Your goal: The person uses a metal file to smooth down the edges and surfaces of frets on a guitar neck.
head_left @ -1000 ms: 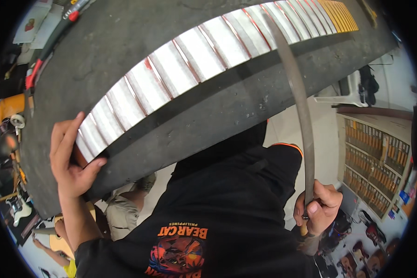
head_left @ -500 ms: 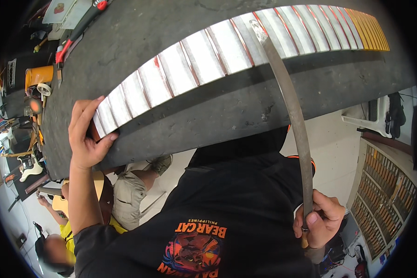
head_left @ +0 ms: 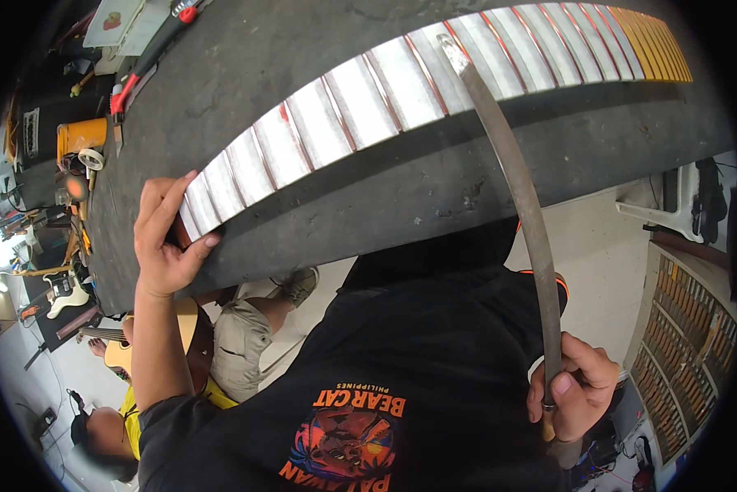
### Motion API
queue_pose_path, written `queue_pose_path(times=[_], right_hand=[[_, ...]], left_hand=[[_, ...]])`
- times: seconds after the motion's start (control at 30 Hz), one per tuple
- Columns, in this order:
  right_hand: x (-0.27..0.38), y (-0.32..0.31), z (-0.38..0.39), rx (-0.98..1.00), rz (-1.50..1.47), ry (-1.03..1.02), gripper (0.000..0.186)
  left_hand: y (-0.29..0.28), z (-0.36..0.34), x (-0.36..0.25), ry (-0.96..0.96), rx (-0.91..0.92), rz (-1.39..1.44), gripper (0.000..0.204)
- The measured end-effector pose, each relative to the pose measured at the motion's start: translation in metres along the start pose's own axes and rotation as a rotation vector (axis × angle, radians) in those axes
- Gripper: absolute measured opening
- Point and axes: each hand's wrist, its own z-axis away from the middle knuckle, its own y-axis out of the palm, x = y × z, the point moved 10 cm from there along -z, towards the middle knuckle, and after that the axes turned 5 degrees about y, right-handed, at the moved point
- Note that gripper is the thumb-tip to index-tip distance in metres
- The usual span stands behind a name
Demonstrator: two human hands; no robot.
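A long guitar neck [head_left: 389, 94] lies across the dark bench, fretboard up. Pale strips cover it between thin reddish fret lines, and its far right end is yellow-gold. My left hand [head_left: 163, 235] grips the neck's left end, thumb on the near edge and fingers on the far side. In my right hand [head_left: 583, 387] is a long, flat metal file [head_left: 523, 197], held near its light handle, with the thumb along it. The file slants up and away, its shiny tip over the middle of the fretboard. Whether the tip touches the fretboard I cannot tell.
On the dark bench [head_left: 368, 205] lies a red-and-black tool [head_left: 151, 66] at the far left. An orange container [head_left: 81, 138] and a tape roll [head_left: 91, 159] stand beyond its left edge. A seated person with a guitar [head_left: 121, 357] is below left. A tool rack [head_left: 680, 353] stands at right.
The whole view has shifted slightly, so most things appear a little further right. Both hands keep their holds, and the file tip stays over the middle of the fretboard.
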Motion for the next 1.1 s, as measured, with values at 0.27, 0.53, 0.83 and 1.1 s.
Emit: queue_pose_path(times=[0.27,0.53,0.83,1.1], right_hand=[[-0.01,-0.005,0.013,-0.071,-0.046,0.15,0.04],[-0.004,0.003,0.023,-0.028,0.135,0.068,0.045],[-0.004,0.011,0.036,-0.161,0.218,0.057,0.038],[-0.014,0.02,0.047,-0.224,0.247,0.025,0.038]], left_hand=[[0.002,0.007,-0.011,-0.014,-0.003,-0.022,0.065],[-0.005,0.005,-0.011,-0.044,0.012,-0.027,0.084],[-0.016,0.005,0.027,-0.077,-0.077,0.17,0.09],[-0.003,-0.001,0.039,0.035,-0.02,0.285,0.078]])
